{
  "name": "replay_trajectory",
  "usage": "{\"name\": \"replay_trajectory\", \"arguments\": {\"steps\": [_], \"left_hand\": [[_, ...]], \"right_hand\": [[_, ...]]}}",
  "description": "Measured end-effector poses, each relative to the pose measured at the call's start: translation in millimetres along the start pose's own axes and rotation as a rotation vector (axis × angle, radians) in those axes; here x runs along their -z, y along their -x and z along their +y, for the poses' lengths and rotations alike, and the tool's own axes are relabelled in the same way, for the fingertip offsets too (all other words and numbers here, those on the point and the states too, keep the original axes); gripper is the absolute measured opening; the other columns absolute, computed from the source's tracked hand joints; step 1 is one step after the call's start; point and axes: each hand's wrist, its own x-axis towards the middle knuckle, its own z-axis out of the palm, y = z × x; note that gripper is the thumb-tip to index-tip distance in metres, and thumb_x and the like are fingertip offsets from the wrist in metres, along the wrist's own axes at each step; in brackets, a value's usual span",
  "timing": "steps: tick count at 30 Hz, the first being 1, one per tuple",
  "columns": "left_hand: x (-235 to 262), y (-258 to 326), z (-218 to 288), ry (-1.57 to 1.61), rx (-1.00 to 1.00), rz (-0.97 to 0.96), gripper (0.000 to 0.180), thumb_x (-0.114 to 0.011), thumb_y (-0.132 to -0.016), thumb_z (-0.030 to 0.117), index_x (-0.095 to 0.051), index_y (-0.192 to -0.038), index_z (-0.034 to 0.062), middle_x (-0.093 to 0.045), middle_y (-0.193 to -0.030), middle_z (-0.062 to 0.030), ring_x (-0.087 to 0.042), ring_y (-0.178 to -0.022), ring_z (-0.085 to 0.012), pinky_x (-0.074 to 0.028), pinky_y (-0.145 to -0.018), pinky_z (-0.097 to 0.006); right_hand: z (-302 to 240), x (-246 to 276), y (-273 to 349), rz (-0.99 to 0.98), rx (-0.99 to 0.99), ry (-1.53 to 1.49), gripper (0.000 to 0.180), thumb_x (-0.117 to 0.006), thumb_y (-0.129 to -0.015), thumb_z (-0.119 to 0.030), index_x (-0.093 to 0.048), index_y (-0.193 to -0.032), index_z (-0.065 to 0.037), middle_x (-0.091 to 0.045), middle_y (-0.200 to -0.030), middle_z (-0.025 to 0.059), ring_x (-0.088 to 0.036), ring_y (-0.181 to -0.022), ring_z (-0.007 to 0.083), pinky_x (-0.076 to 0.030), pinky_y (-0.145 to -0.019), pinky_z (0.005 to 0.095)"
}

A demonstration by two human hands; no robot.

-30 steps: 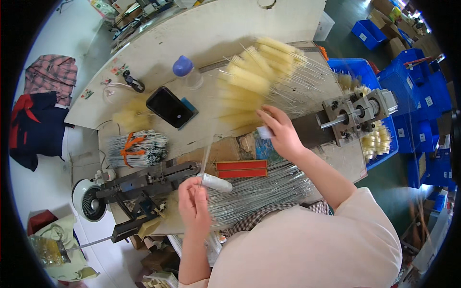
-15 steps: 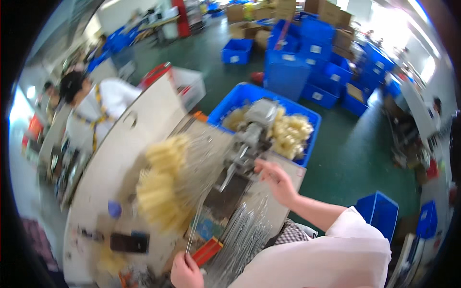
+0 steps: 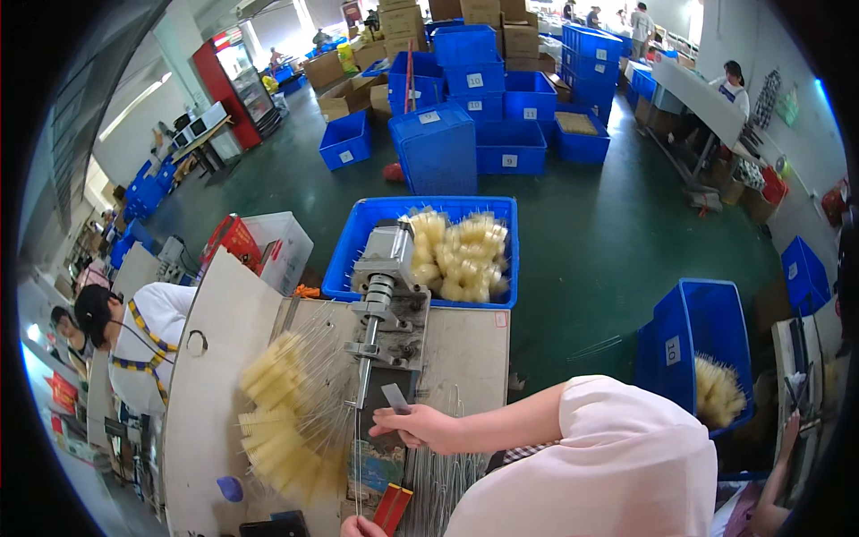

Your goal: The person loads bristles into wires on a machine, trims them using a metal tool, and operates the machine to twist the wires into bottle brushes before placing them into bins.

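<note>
A twisting machine with a grey motor (image 3: 386, 251) and a metal spindle (image 3: 365, 380) stands on the bench. From the spindle's end a thin metal wire (image 3: 358, 474) runs toward me. At the bottom edge my left hand (image 3: 362, 528) pinches the wire's near end; part of that hand is cut off. My right hand (image 3: 419, 428) is closed beside the spindle tip, with a flat grey strip (image 3: 395, 398) standing up from its fingers. Yellow bristle brushes (image 3: 277, 421) with wire stems lie fanned out to the left. Loose wires (image 3: 443, 479) lie under my right forearm.
A blue crate (image 3: 510, 259) of bristle brushes stands behind the machine. A red box (image 3: 392, 508), a blue-purple object (image 3: 230, 489) and a dark phone (image 3: 273, 525) lie near me. A curved board (image 3: 219, 358) edges the left; a co-worker (image 3: 148, 331) sits beyond it.
My view has swung to the right and up. My right hand has come back from beside the machine body to the spindle tip. My left hand still holds the wire.
</note>
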Motion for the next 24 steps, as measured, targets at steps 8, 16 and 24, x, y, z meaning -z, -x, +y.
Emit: {"name": "replay_trajectory", "arguments": {"steps": [8, 16, 24], "left_hand": [[13, 15, 4, 0.035, 0.091, -0.152, 0.032, -0.046, -0.089, 0.029, -0.054, -0.106, 0.0032, -0.057, -0.101, -0.0198, -0.054, -0.095, -0.0347, -0.044, -0.079, -0.04], [10, 12, 1, -0.091, 0.065, -0.06, 0.03, -0.045, -0.089, 0.033, -0.059, -0.101, 0.0086, -0.061, -0.094, -0.0132, -0.059, -0.083, -0.0307, -0.046, -0.072, -0.037], [6, 13, -9, -0.083, 0.106, -0.176, 0.028, -0.043, -0.09, 0.032, -0.055, -0.102, 0.0101, -0.06, -0.094, -0.0144, -0.057, -0.085, -0.0338, -0.045, -0.07, -0.041]], "right_hand": [[0, -32, -14, -0.066, -0.085, -0.126, 0.026, -0.057, -0.085, -0.029, -0.052, -0.094, -0.005, -0.061, -0.098, 0.0043, -0.03, -0.046, 0.0063, -0.028, -0.044, 0.0231], [7, -33, -34, -0.001, -0.115, -0.156, 0.024, -0.057, -0.086, -0.027, -0.056, -0.092, -0.004, -0.061, -0.089, 0.0041, -0.037, -0.048, 0.0085, -0.033, -0.045, 0.024], [7, -39, -34, -0.012, -0.105, -0.136, 0.028, -0.053, -0.088, -0.028, -0.054, -0.103, -0.004, -0.059, -0.088, 0.0045, -0.039, -0.053, 0.0095, -0.033, -0.047, 0.0253]]}}
